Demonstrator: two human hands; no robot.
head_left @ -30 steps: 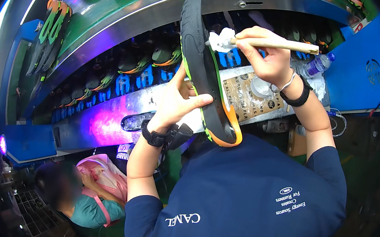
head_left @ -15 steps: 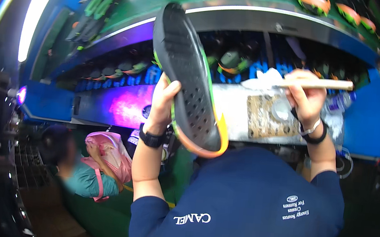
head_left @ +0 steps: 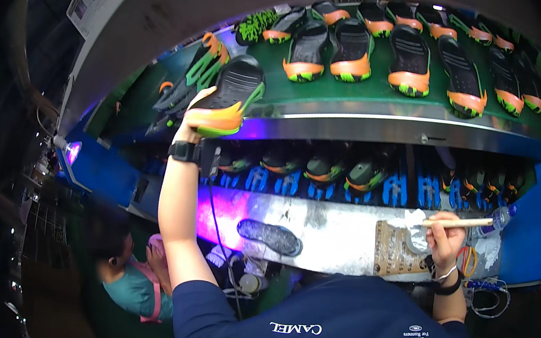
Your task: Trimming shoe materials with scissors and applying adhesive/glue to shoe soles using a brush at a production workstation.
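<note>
Up at the left end of the green upper shelf, my left hand (head_left: 193, 116) grips a shoe sole (head_left: 236, 86) by its orange heel end. This sole is black inside with green and orange sides. Over the right of the bench, my right hand (head_left: 445, 242) is closed around a pale wooden stick (head_left: 466, 223). White material like crumpled tissue (head_left: 414, 218) sits at the stick's left end. Just below it are a small clear cup (head_left: 418, 241) and a brown printed cardboard piece (head_left: 392, 253). A dark, flat insole-shaped piece (head_left: 270, 237) lies on the metal bench (head_left: 336, 235).
Several similar soles (head_left: 410, 61) stand in rows on the green shelf (head_left: 275, 93). Below, dark shoes (head_left: 367, 177) rest on blue holders (head_left: 395, 190). A clear bottle (head_left: 501, 216) lies at the bench's right. Purple light (head_left: 73, 152) glows at left, near another person (head_left: 133, 280).
My left hand has carried the sole up and left, from above the bench to the green shelf. The right hand still holds the stick. The view has shifted, showing more of the shelf.
</note>
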